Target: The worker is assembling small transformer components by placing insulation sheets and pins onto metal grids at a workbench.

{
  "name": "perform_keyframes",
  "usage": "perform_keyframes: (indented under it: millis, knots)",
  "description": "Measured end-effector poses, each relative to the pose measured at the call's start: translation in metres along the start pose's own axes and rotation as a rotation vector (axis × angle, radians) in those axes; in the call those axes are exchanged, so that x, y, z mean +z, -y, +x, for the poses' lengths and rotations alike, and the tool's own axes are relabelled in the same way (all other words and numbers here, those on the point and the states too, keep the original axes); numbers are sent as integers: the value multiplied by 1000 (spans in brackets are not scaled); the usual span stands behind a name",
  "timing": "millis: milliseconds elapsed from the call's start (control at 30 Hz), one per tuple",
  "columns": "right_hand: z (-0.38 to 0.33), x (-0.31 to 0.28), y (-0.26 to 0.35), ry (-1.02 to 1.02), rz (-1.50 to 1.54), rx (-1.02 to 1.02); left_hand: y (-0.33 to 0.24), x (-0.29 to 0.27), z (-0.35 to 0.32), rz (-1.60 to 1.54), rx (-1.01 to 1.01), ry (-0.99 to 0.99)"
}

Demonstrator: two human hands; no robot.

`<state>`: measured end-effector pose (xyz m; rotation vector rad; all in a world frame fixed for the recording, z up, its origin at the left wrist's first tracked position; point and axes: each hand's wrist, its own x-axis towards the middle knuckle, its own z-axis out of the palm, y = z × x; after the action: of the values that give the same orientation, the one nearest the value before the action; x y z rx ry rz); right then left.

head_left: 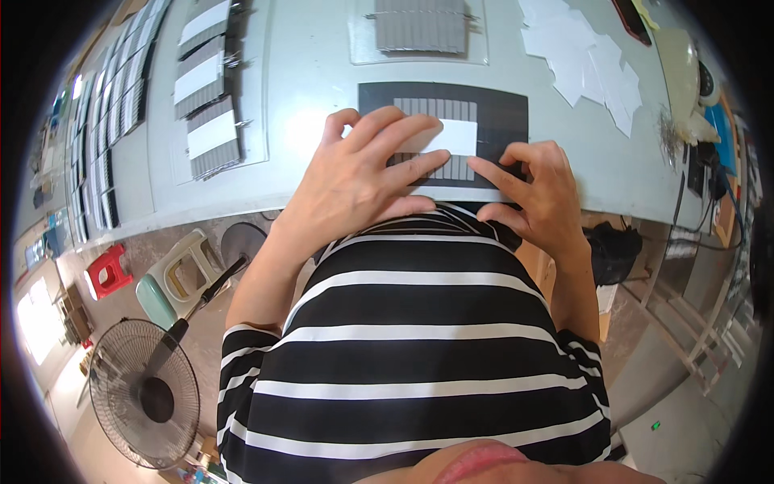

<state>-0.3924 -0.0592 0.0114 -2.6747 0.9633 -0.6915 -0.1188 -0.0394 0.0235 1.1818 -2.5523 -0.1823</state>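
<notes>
A row of grey strips [436, 106] lies side by side on a dark mat [505, 119] at the table's near edge. Across the strips' middle sits a white paper slip [462, 135]. My left hand [355, 177] spreads over the slip and the strips' left part, fingers stretched out and fingertips resting on them. From the right, the index fingertip of my right hand [547, 192] meets the lower right edge of the strips. Its thumb stands apart from that finger, and the other fingers are bent, with nothing visible in them.
Behind the mat, grey strips [419, 28] bound with wire rest on a clear sheet. White slips [576, 56] lie loose at the right, near a phone [631, 18]. Banded strip bundles [211, 137] line the left. A fan [153, 395] and stools [109, 273] stand below.
</notes>
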Motion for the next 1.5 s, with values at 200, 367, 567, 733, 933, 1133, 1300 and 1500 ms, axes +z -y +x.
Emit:
perform_keyframes:
  millis: [200, 367, 567, 733, 933, 1133, 1300, 1500]
  knots:
    - [-2, -5, 0, 42, 21, 3, -3, 10, -8, -68, -11, -72]
    - [-9, 3, -10, -91, 158, 25, -15, 21, -5, -44, 70, -102]
    - [-15, 5, -15, -113, 194, 74, -5, 15, -58, 76, 120, -329]
    - [-16, 4, -13, -111, 169, 163, 19, -25, -100, 426, -57, -547]
    - [-14, 6, -10, -129, 150, 212, 78, -43, -120, 575, -190, -542]
    - [-17, 7, -13, -132, 161, 200, 90, -38, -120, 544, -242, -550]
    - [-15, 5, -10, -139, 156, 221, 89, -37, -122, 509, -256, -497]
    - [-15, 6, -12, -159, 146, 176, 93, -38, -128, 488, -269, -460]
